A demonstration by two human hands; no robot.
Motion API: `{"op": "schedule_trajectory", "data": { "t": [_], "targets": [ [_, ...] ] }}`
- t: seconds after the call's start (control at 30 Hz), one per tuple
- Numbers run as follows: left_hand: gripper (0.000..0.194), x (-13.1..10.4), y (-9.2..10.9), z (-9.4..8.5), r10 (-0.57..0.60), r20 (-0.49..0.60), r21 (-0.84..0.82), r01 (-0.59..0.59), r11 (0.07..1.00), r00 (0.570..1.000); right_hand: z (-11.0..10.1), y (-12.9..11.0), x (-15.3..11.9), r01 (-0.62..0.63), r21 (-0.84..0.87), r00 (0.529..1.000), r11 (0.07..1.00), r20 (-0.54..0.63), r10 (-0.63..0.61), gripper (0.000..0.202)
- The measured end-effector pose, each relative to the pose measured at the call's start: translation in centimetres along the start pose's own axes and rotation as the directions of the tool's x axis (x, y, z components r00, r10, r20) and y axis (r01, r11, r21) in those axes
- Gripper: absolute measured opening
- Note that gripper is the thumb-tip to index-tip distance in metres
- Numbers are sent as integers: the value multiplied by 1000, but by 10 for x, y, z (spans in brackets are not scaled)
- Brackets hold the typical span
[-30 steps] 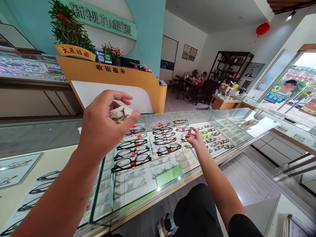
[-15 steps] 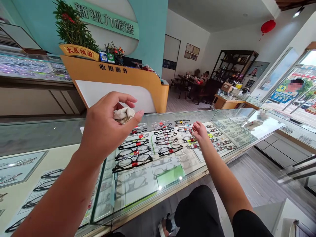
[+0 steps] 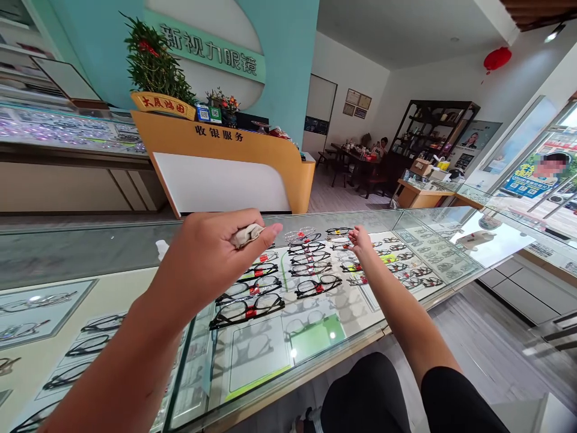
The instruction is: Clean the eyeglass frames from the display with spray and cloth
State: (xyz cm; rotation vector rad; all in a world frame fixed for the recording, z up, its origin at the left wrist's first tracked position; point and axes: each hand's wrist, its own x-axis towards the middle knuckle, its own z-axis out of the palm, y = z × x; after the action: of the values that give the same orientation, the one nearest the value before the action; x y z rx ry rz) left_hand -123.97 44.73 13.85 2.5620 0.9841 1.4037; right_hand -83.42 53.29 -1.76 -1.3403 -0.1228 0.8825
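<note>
A: In the head view, how many hands are there, and what do they hold?

B: Two, both bare. The left hand (image 3: 210, 248) has its thumb and fingers closed on one crumpled pale cloth (image 3: 247, 236), which shows between them above the glass counter (image 3: 297, 382). The right hand (image 3: 362, 242) is well to the right, fingers loosely curled near the far frames; whether they hold or touch anything cannot be told.

A: And the spectacles there?

B: They lie in columns. The left column (image 3: 247, 311) shows three black frames plainly, with red tags (image 3: 250, 313) at the bridge; more are partly hidden by the left hand. The middle column (image 3: 318, 287) has at least five. Farther right, beside the right forearm (image 3: 399, 313), the small frames (image 3: 421, 272) are too crowded to count.

A: What about the containers?

B: The left compartment (image 3: 115, 291) contains four dark frames (image 3: 88, 344) in a row and one grey panel (image 3: 67, 313) bearing two thin-rimmed pairs (image 3: 38, 300). At far right, one dark shelf unit (image 3: 435, 129) holds items too small to name.

A: And on the far desk (image 3: 298, 192)?

B: One leafy plant (image 3: 157, 75) and two square code cards (image 3: 204, 114). One red lantern (image 3: 497, 59) hangs at far right.
</note>
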Motion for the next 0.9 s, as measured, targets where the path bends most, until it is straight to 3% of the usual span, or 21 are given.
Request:
{"op": "schedule_trajectory", "data": {
  "t": [0.2, 0.37, 0.53, 0.6, 0.63, 0.77, 0.9],
  "targets": [
    [40, 0, 0, 0, -19, 46, 16, 18, 1000, 999, -1, -9, -12, 42, -3, 997, 999, 66, -42, 19],
    [38, 0, 0, -1, -36, 75, 6, 35, 999, 997, 1, -39, -42, 125, 10, 976, 992, 176, -125, 13],
    [40, 2, 0, -4, -98, 100, 1, 98, 995, 990, 26, -88, -84, 250, 29, 884, 968, 401, -240, 10],
    [40, 2, -1, -6, -132, 97, 2, 132, 991, 986, 43, -108, -104, 310, 33, 813, 950, 510, -283, 12],
    [41, 3, -2, -7, -147, 94, 2, 147, 989, 985, 51, -116, -115, 356, 28, 755, 934, 581, -305, 14],
    [42, 3, -5, -12, -168, 90, -6, 169, 986, 982, 79, -130, -159, 552, -8, 431, 834, 859, -277, 21],
    [37, 5, -10, -13, -183, 86, -18, 185, 983, 979, 83, -111, -197, 668, -6, 175, 744, 973, -150, 32]
  ]
}}
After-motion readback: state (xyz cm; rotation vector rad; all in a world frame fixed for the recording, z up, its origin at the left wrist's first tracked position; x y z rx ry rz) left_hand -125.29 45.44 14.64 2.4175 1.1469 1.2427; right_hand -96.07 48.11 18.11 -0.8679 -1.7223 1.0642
